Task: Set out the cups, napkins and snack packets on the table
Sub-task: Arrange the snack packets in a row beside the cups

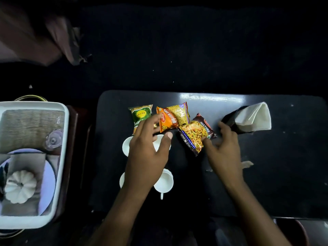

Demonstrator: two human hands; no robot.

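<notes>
Left hand, open and empty, hides two of four white plastic cups; right hand, open, fingertips touching the brown mixture snack packet.

Three snack packets lie bunched beside holdered white napkins, above four white cups (partly hidden).

From where I stood, the left hand covered most of two white cups, leaving only slivers of their rims, and its fingers hid the lower part of the green packet. The right edge cut off the counter. A blurred brownish shape at the top left was past telling.
</notes>
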